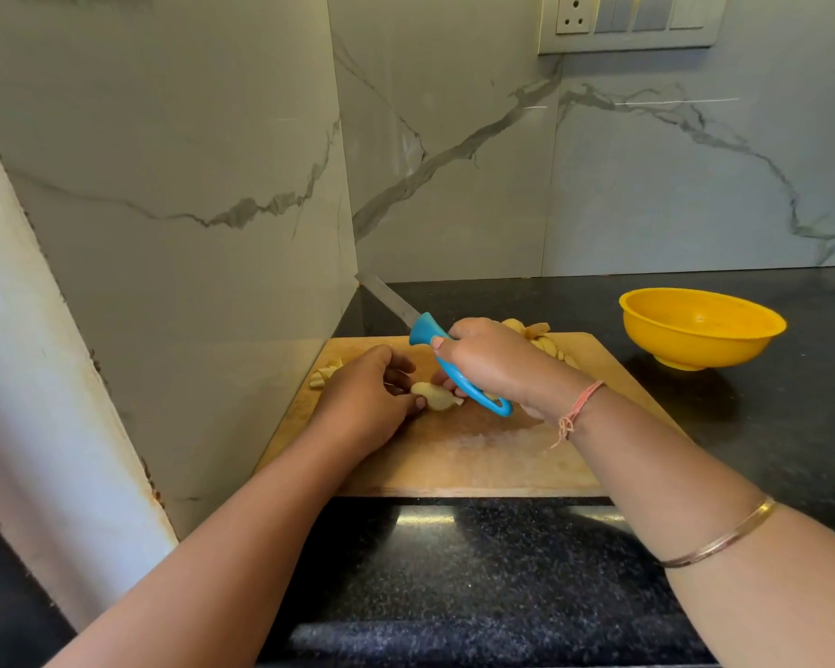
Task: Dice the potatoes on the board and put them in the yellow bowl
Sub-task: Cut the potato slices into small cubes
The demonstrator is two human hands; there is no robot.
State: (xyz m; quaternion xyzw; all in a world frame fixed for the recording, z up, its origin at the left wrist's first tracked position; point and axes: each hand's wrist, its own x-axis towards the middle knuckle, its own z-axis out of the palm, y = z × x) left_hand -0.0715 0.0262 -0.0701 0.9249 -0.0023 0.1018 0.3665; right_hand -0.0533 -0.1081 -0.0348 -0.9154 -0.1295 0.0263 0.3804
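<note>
A wooden cutting board (454, 455) lies on the black counter. My left hand (367, 397) pinches a pale potato piece (435, 395) near the board's middle. My right hand (492, 364) grips the blue handle of a knife (449, 368); its blade (389, 298) points up and away toward the back left corner, off the board. More cut potato pieces (536, 332) lie behind my right hand at the board's far edge, and a few (326, 371) sit at the far left, partly hidden by my left hand. The yellow bowl (700, 330) stands on the counter to the right of the board.
Marble-patterned walls meet in a corner just behind the board's left side. The black granite counter (767, 426) runs to the right and in front of the board. A switch panel (632, 21) is high on the back wall.
</note>
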